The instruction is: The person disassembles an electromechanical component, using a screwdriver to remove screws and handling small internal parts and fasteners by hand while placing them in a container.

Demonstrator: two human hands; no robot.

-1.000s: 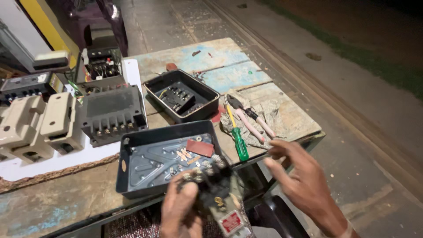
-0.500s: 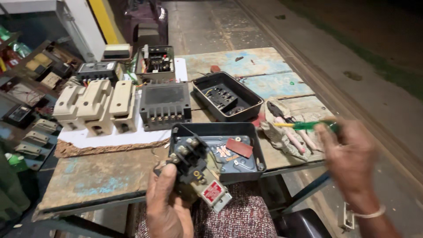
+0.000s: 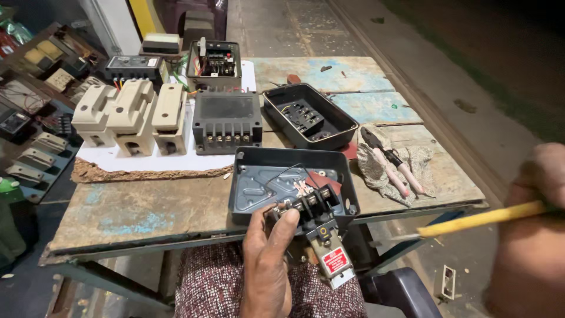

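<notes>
My left hand grips a black electrical switch block with a red-labelled metal tab, held over my lap at the table's front edge. Just behind it lies an open dark metal box with wires and a red piece inside. My right hand is close to the camera at the right edge, closed around a yellow-handled screwdriver whose tip points left toward the switch block, still apart from it.
A second black box sits farther back. Pink-handled pliers rest on a grey rag at the right. Cream switch housings, a black terminal unit and more electrical parts crowd the left and back of the wooden table.
My right hand came off the tools on the table, and now holds a yellow-handled screwdriver close to the camera. The left hand has kept the switch block, turning it slightly.
</notes>
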